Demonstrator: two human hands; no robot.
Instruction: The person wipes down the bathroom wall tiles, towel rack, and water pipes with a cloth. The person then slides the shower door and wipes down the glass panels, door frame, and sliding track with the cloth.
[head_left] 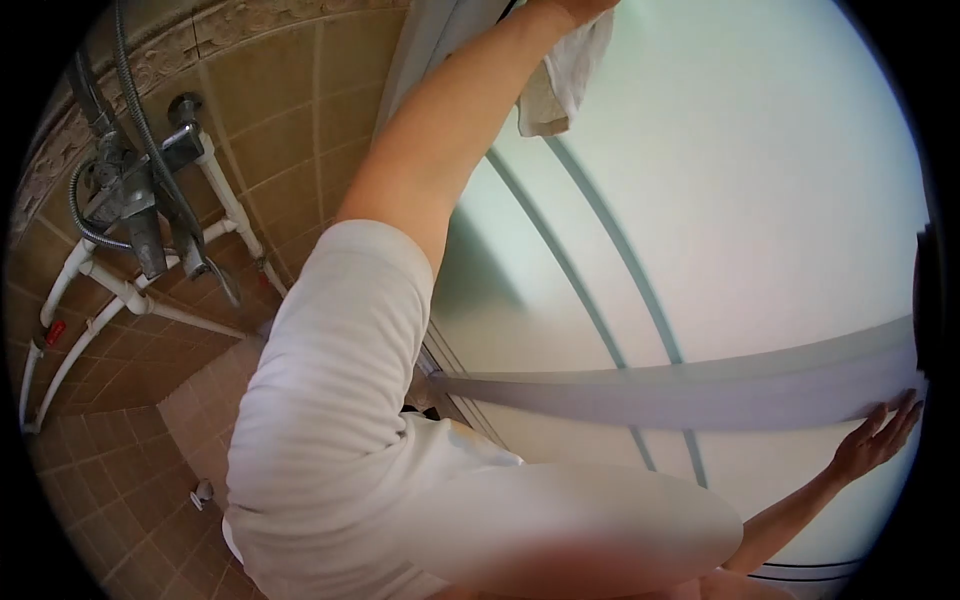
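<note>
Sleeve [325, 330], white and creased, lies nearest, rising from 7 o'clock to just left of the centre. A blurred pale patch [570, 515], reddish toward its lower edge, covers the near part of the view between 5 and 6 o'clock. Out of the sleeve runs the bare left forearm [450, 150], slanting up to the left hand [580, 8] between 12 and 1 o'clock. That hand is mostly cut off by the top edge, so I cannot tell how its fingers are set. Just below it, also between 12 and 1 o'clock, a pale cloth [565, 85] with a beige-toned part hangs in front of a frosted panel [780, 180].

At the end of the right forearm [790, 520], which comes up from 5 o'clock, the right hand [878, 440] is near 4 o'clock. Its fingers are spread, overlapping the outer end of a lavender-grey bar [560, 398]; whether they touch it I cannot tell. The bar crosses the panel from the centre toward 4 o'clock, and two greenish stripes [620, 245] show above and below it.

Farther off, a metal shower mixer [130, 200] sits between 9 and 10 o'clock, with white pipes [235, 215] around it, before a brown tiled wall [265, 120].
</note>
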